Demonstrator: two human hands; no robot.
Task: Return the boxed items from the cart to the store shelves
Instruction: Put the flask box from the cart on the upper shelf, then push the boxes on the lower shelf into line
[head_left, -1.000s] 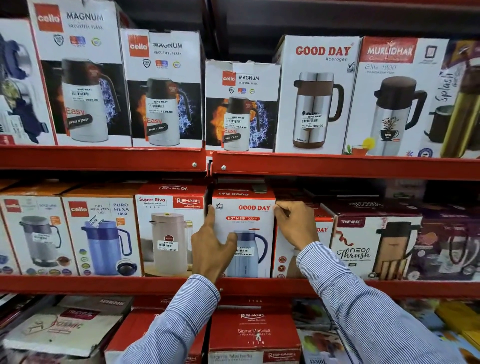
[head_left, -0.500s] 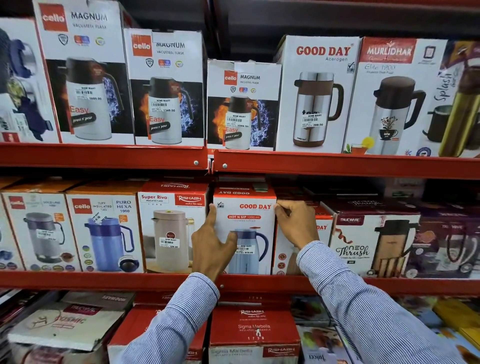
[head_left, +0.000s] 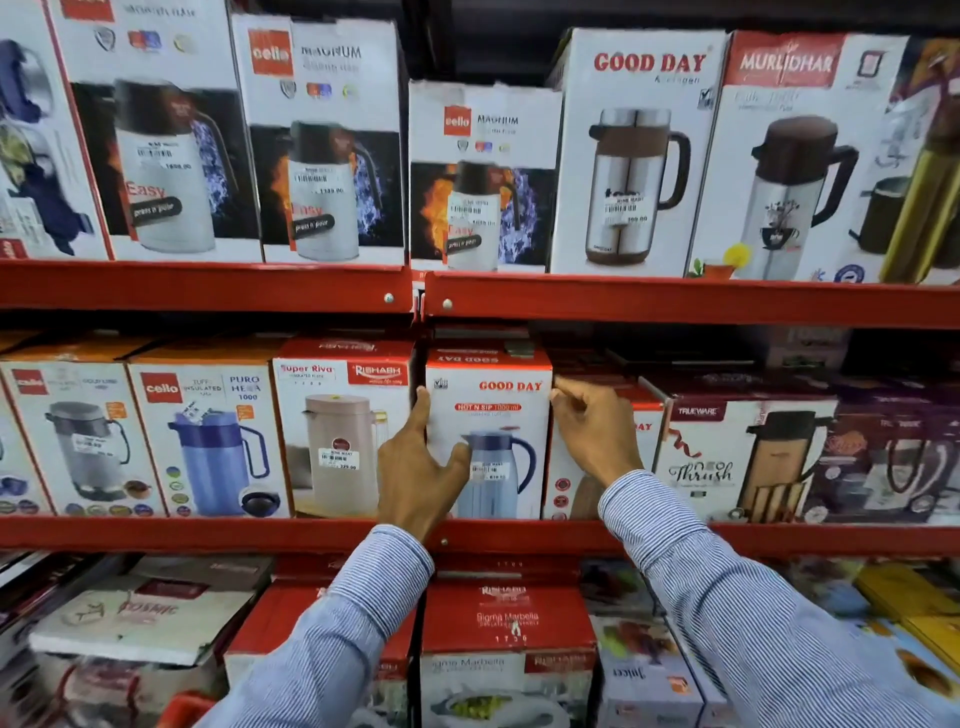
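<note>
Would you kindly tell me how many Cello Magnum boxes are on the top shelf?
3, side by side left of the Good Day box: large, medium, small. More may sit behind.

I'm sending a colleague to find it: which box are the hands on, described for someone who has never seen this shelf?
On the middle red shelf, near its centre, stands the Good Day box between the left hand and right hand. Unlike the beige-jug Rishabh box beside it, it pictures a blue jug.
</note>
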